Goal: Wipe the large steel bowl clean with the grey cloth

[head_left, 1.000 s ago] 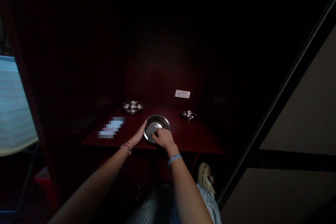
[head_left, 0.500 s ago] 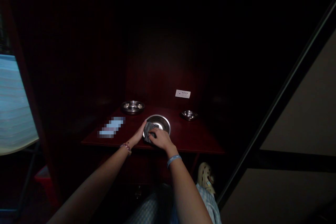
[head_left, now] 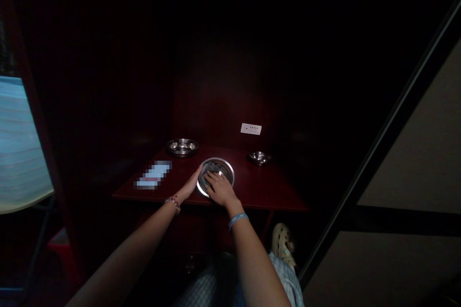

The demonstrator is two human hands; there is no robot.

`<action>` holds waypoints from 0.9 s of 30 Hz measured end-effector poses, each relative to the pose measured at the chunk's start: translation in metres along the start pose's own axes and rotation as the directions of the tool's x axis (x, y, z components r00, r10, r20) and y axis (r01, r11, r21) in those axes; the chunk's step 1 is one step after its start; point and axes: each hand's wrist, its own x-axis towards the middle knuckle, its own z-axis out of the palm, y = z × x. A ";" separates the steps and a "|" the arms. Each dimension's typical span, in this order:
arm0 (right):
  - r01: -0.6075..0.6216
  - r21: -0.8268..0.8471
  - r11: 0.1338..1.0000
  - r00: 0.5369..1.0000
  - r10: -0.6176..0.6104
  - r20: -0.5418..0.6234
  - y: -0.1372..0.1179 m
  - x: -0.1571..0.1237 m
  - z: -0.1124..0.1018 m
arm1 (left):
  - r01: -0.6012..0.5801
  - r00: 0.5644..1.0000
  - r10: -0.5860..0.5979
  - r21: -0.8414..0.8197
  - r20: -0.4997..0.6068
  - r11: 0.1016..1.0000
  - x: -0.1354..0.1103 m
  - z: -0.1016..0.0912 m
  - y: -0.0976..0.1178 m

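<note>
A round steel dish [head_left: 227, 169] lies near the front of a dark red wooden table [head_left: 259, 187]. My left hand [head_left: 189, 185] rests with flat fingers against the dish's left rim. My right hand [head_left: 219, 189] presses a grey cloth [head_left: 209, 171] down inside the dish, fingers stretched flat over it. Both forearms reach in from the bottom, each with a wristband.
A second steel dish [head_left: 182, 146] sits at the table's back left and a smaller one [head_left: 259, 157] at the back right. A pale card [head_left: 153, 175] lies on the left side. A white socket plate [head_left: 251, 128] is on the dark back panel. A beige clog [head_left: 283, 242] shows below the table's edge.
My right hand has slid the cloth from the dish's near-left rim toward its middle and far side, and its fingers have flattened. The left hand has stayed on the rim.
</note>
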 end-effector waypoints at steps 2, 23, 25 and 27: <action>-0.042 -0.029 0.999 0.999 0.042 -0.021 -0.001 0.000 0.002 | -0.002 1.000 0.002 0.013 0.027 1.000 -0.001 0.000 0.001; -0.316 -0.124 0.941 0.947 0.304 -0.105 -0.013 0.001 -0.005 | -0.008 1.000 0.011 0.138 -0.021 0.990 -0.018 0.006 0.016; -0.323 -0.123 0.939 0.946 0.314 -0.087 -0.014 0.001 -0.006 | -0.012 1.000 0.015 0.139 -0.022 0.990 -0.018 0.007 0.017; -0.332 -0.120 0.935 0.943 0.325 -0.074 -0.015 0.000 -0.008 | -0.008 1.000 0.011 0.139 -0.026 0.990 -0.019 0.008 0.019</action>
